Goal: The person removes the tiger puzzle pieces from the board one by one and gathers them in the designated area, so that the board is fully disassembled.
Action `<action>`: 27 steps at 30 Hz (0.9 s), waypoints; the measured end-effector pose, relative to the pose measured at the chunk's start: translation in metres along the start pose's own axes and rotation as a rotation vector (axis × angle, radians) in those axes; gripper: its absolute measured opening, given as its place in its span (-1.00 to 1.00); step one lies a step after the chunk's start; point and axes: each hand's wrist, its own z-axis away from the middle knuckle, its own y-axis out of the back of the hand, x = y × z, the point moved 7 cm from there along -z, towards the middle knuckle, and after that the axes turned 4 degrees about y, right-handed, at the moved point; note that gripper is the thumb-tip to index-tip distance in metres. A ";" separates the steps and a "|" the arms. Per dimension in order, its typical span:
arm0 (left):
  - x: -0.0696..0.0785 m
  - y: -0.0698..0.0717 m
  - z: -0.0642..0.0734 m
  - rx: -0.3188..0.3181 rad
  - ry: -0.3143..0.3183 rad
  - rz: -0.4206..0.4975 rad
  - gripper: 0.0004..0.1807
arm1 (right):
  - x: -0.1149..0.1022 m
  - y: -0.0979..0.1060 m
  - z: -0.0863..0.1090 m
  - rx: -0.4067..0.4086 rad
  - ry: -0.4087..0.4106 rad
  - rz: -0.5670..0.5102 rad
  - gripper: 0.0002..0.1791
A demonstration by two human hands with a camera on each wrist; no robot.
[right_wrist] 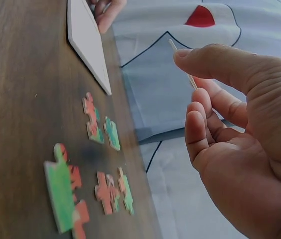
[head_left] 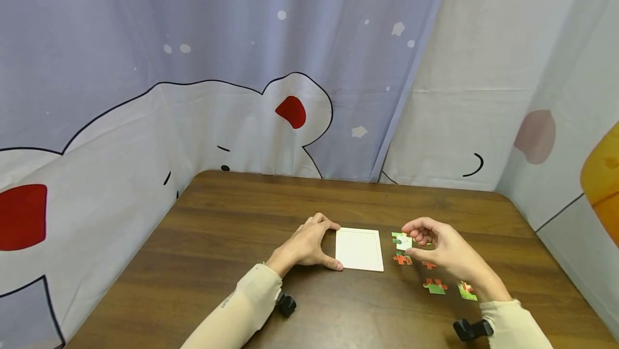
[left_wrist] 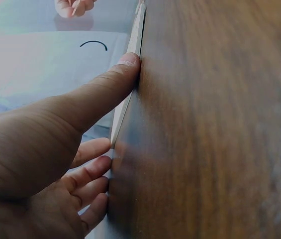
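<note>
A square white puzzle board [head_left: 359, 249] with a raised rim lies flat on the table. My left hand [head_left: 307, 242] rests at its left side, thumb and index finger spread to touch the edge near two corners. To the right of the board, my right hand [head_left: 450, 249] pinches a puzzle piece [head_left: 404, 242] between thumb and fingers, raised above the table. The right wrist view shows this held piece [right_wrist: 172, 45] edge-on, as a thin pale strip. Below and beside it lie loose red and green pieces [head_left: 402, 259], some partly hidden by the hand.
Nearer the front right lie a red and green puzzle piece [head_left: 436, 286] and another green one [head_left: 467, 291]. The brown wooden table [head_left: 232, 220] ends at a patterned curtain [head_left: 251, 129] behind and at the sides. A black camera strap sits at each wrist.
</note>
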 end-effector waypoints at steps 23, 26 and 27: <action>0.000 0.001 0.000 -0.002 0.006 0.002 0.08 | 0.024 -0.025 0.039 -0.111 0.011 -0.011 -0.58; 0.001 0.000 0.000 -0.006 0.004 -0.002 0.08 | 0.023 -0.025 0.041 -0.107 0.039 0.021 -0.58; 0.001 0.000 0.000 -0.005 0.003 -0.005 0.08 | 0.023 -0.025 0.042 -0.105 0.046 0.032 -0.58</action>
